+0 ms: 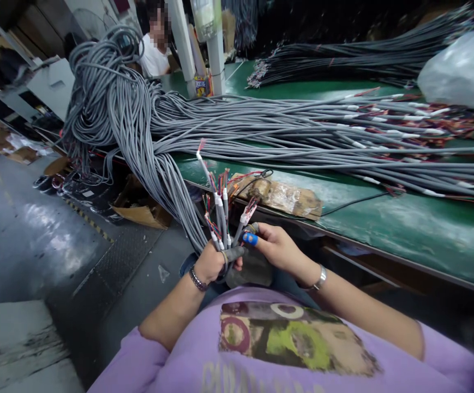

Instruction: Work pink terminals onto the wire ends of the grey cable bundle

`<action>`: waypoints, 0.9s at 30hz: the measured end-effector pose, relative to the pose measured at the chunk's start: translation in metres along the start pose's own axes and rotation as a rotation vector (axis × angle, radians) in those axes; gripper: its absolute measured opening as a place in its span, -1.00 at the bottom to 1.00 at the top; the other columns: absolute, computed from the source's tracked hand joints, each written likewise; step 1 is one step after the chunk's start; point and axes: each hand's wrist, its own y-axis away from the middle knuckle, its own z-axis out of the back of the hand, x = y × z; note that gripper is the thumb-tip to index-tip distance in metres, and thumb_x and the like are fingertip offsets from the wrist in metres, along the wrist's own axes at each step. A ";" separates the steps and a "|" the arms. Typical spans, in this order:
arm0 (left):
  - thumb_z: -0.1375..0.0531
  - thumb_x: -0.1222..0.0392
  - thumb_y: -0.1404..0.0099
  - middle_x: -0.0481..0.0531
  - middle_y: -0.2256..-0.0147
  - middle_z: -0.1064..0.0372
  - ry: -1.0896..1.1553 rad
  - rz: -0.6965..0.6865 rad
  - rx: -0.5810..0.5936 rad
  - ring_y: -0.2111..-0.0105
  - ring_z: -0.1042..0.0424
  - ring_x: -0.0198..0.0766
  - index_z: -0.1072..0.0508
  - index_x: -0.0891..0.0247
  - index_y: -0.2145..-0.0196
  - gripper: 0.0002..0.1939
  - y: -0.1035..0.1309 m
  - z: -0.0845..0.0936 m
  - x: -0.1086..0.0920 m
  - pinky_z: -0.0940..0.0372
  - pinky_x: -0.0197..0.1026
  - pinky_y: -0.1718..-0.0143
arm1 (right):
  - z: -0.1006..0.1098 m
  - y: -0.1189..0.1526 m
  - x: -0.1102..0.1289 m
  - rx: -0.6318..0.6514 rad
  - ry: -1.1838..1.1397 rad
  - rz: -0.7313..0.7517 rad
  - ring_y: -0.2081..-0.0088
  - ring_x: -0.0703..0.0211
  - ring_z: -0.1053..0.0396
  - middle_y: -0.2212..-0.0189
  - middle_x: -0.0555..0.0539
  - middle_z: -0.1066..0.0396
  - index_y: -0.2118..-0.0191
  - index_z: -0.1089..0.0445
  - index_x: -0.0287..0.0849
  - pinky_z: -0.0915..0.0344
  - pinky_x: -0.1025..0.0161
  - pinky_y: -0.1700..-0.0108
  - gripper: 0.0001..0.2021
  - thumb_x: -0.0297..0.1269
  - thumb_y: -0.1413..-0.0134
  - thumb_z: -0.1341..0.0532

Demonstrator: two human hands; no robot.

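Note:
In front of my body, my left hand (216, 261) is wrapped around a bunch of grey cables (222, 218). Their ends stand up out of the fist, with white sleeves and thin coloured wires fanning out. My right hand (271, 243), with blue tape on a finger, pinches one grey cable (240, 226) just below its white sleeve, to the right of the others. That cable leans away from the bunch, and red and dark wires show at its tip. The lower part of the held cables is hidden behind my fingers.
A big heap of grey cables (109, 82) drapes over the green table (404, 234) and down its front edge. On the table lie a taped cardboard piece (289, 199), a black cable bundle (343, 63) and a plastic bag (461, 68). A person (154, 49) sits behind.

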 end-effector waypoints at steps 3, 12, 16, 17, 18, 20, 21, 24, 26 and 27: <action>-0.33 -0.03 0.01 0.00 0.63 -0.35 0.052 -0.009 -0.085 0.65 -0.32 -0.36 -0.44 0.35 0.53 -0.66 -0.001 -0.005 0.001 -0.27 -0.28 0.58 | 0.004 -0.003 -0.002 -0.031 0.001 -0.025 0.54 0.30 -0.16 0.57 0.02 -0.29 0.45 -0.33 -0.19 -0.13 0.32 0.49 -0.64 0.06 0.09 -0.25; -0.37 0.02 0.08 0.05 0.61 -0.40 0.061 0.037 -0.095 0.61 -0.38 -0.29 -0.47 0.37 0.53 -0.68 -0.004 -0.009 0.004 -0.33 -0.24 0.52 | 0.008 -0.006 -0.007 0.048 0.039 -0.077 0.57 0.34 -0.07 0.64 0.07 -0.19 0.54 -0.28 -0.20 -0.05 0.33 0.52 -0.58 0.11 0.15 -0.27; -0.38 0.06 0.13 0.03 0.63 -0.39 0.109 -0.005 -0.203 0.61 -0.39 -0.29 -0.45 0.36 0.57 -0.70 -0.007 -0.013 0.006 -0.35 -0.22 0.50 | 0.003 -0.004 -0.011 -0.031 -0.032 -0.096 0.57 0.33 -0.09 0.63 0.06 -0.21 0.52 -0.29 -0.19 -0.08 0.32 0.51 -0.58 0.12 0.17 -0.27; -0.38 0.07 0.13 0.02 0.63 -0.39 0.142 -0.025 -0.246 0.62 -0.38 -0.30 -0.45 0.35 0.57 -0.71 -0.008 -0.014 0.006 -0.34 -0.23 0.51 | 0.002 -0.003 -0.011 -0.055 -0.052 -0.084 0.57 0.33 -0.09 0.62 0.06 -0.21 0.50 -0.30 -0.19 -0.09 0.32 0.50 -0.59 0.12 0.16 -0.27; -0.37 0.08 0.13 0.00 0.64 -0.38 0.176 -0.042 -0.285 0.62 -0.38 -0.32 -0.45 0.35 0.57 -0.72 -0.009 -0.014 0.005 -0.34 -0.24 0.52 | 0.001 -0.002 -0.011 -0.073 -0.068 -0.071 0.57 0.33 -0.09 0.62 0.06 -0.21 0.50 -0.31 -0.18 -0.09 0.32 0.50 -0.60 0.10 0.15 -0.27; -0.36 0.09 0.14 -0.03 0.66 -0.35 0.236 -0.065 -0.348 0.63 -0.36 -0.33 -0.44 0.33 0.57 -0.73 -0.011 -0.015 0.004 -0.33 -0.25 0.53 | -0.001 0.002 -0.011 -0.069 -0.082 -0.051 0.57 0.33 -0.09 0.63 0.07 -0.20 0.51 -0.31 -0.17 -0.09 0.32 0.50 -0.63 0.08 0.10 -0.25; -0.36 0.09 0.14 -0.05 0.67 -0.34 0.258 -0.072 -0.375 0.64 -0.36 -0.33 -0.43 0.33 0.57 -0.74 -0.011 -0.015 0.003 -0.33 -0.25 0.53 | -0.002 0.004 -0.012 -0.045 -0.082 -0.044 0.57 0.32 -0.10 0.64 0.06 -0.20 0.52 -0.31 -0.17 -0.10 0.32 0.49 -0.64 0.06 0.08 -0.23; -0.35 0.10 0.16 -0.07 0.69 -0.30 0.288 -0.087 -0.427 0.61 -0.37 -0.32 -0.41 0.32 0.59 -0.73 -0.012 -0.014 0.002 -0.33 -0.25 0.51 | -0.004 0.009 -0.014 0.031 -0.055 -0.019 0.54 0.29 -0.15 0.64 0.05 -0.21 0.57 -0.29 -0.17 -0.13 0.32 0.46 -0.64 0.03 0.01 -0.20; -0.35 0.09 0.14 -0.07 0.69 -0.30 0.271 -0.093 -0.420 0.59 -0.38 -0.31 -0.40 0.32 0.58 -0.74 -0.011 -0.014 0.002 -0.33 -0.25 0.50 | -0.002 0.011 -0.015 0.030 -0.033 -0.005 0.52 0.29 -0.16 0.64 0.05 -0.21 0.57 -0.29 -0.18 -0.13 0.33 0.46 -0.65 0.01 0.01 -0.20; -0.34 0.09 0.13 -0.07 0.69 -0.30 0.253 -0.092 -0.405 0.59 -0.39 -0.30 -0.40 0.32 0.58 -0.74 -0.011 -0.014 0.002 -0.33 -0.25 0.51 | -0.001 0.011 -0.016 0.017 -0.027 -0.007 0.52 0.30 -0.15 0.63 0.05 -0.22 0.56 -0.30 -0.18 -0.13 0.33 0.46 -0.65 0.02 0.01 -0.19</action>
